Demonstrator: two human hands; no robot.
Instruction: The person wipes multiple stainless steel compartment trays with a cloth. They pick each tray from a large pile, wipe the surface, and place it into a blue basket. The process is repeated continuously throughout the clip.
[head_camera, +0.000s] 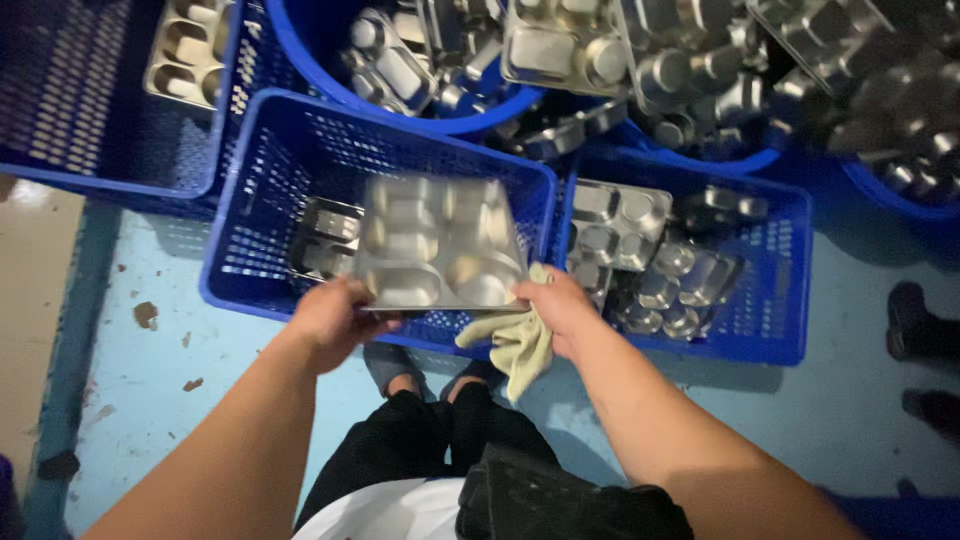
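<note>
Steel compartment tray (440, 245) held level over near blue crate (300, 170), above another tray (325, 240), left hand (335, 320) fingers curled under near edge, right hand (560, 310) fingers pinching corner and yellow-green cloth (520, 345) together, keeping wiped face untouched.

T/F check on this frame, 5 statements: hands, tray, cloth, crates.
1. Both hands hold one metal compartment tray. True: the left hand and right hand grip its near edge.
2. The cloth is in the left hand. False: it hangs from the right hand.
3. The tray is held over a blue crate. True.
4. That crate holds nothing. False: another tray lies in it.
5. The crate to the right is red. False: it is blue and holds more metal trays.
</note>
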